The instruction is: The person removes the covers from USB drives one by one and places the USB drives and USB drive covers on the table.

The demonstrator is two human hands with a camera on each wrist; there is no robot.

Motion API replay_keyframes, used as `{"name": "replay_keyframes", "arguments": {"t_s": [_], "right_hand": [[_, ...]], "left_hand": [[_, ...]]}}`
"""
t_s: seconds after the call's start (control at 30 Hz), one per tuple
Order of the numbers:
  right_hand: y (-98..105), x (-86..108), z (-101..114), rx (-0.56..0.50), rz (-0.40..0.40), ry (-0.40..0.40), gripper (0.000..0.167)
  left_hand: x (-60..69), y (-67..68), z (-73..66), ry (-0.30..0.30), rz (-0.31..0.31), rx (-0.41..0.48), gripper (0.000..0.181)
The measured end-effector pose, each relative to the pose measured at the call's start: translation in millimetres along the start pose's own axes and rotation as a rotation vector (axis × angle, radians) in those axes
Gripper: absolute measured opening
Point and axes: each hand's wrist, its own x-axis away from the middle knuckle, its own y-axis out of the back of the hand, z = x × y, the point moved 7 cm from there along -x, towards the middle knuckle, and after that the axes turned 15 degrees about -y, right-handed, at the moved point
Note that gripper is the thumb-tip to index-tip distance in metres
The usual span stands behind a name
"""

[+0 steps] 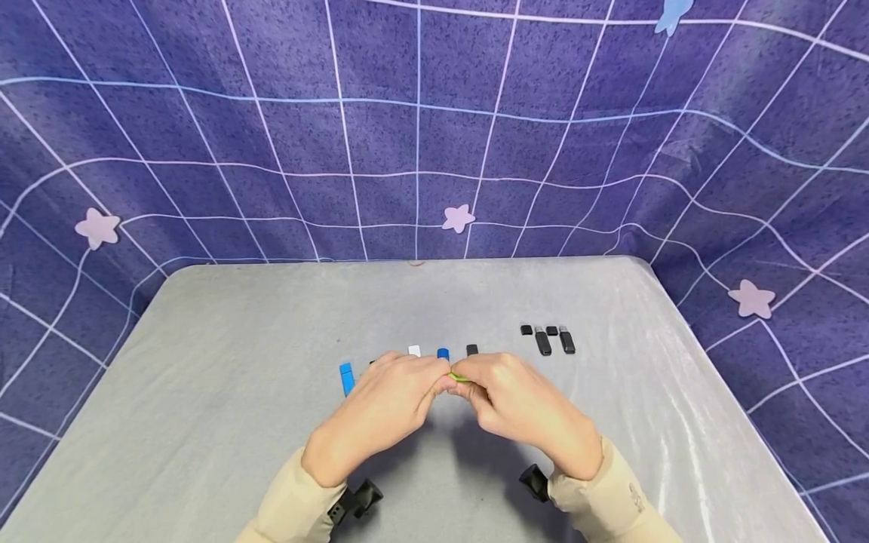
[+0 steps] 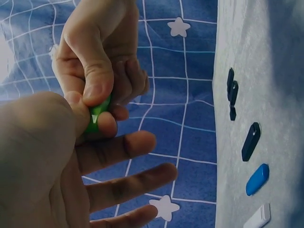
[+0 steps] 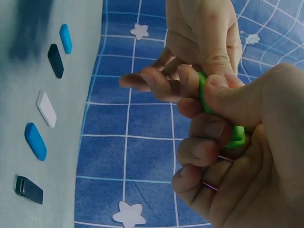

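Both hands meet in the middle, above the grey table, on a bright green USB stick [image 3: 237, 137]. My left hand [image 1: 394, 400] pinches one end of it between thumb and index finger, the other fingers extended, as the left wrist view shows. My right hand [image 1: 526, 396] grips the other end with thumb and curled fingers. Fingers cover most of the stick; a slotted green end shows in the right wrist view. Beyond the hands lie a blue stick [image 1: 443, 354], a white one [image 1: 414, 351] and a black one [image 1: 472, 350], each partly hidden.
To the right, two black USB sticks [image 1: 543, 342] lie with bare metal plugs, small black caps [image 1: 526, 329] beside them. A light blue stick [image 1: 347, 377] lies left of the left hand. Behind the table [image 1: 271, 302] hangs a purple-blue curtain [image 1: 380, 136].
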Motion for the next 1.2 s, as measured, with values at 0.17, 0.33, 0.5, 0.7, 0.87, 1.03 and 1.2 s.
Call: {"name": "replay_keyframes", "arguments": {"t_s": [0.17, 0.33, 0.5, 0.7, 0.87, 1.03, 1.2], "right_hand": [[1, -0.3, 1, -0.016, -0.010, 0.009, 0.017], [3, -0.3, 1, -0.031, -0.025, 0.034, 0.012], [15, 1.1, 1, -0.090, -0.093, 0.052, 0.023], [24, -1.5, 1, -0.044, -0.184, 0.017, 0.019], [22, -2.6, -8, 0.003, -0.165, -0.121, 0.023], [18, -1.4, -13, 0.022, -0.143, -0.162, 0.027], [17, -2.2, -16, 0.000, -0.158, -0.155, 0.026]], "left_hand": [[-0.5, 1.9, 0.1, 0.040, -0.013, 0.017, 0.030], [-0.3, 5.0, 2.4, 0.038, -0.024, 0.019, 0.031], [2.4, 13.4, 11.7, 0.099, -0.046, 0.039, 0.023], [1.1, 13.7, 12.8, 0.115, -0.026, 0.033, 0.017], [0.7, 13.6, 13.9, 0.120, -0.044, 0.015, 0.014], [2.3, 10.5, 14.2, 0.073, -0.035, 0.035, 0.014], [5.8, 4.7, 15.7, 0.046, -0.005, 0.028, 0.031]]}}
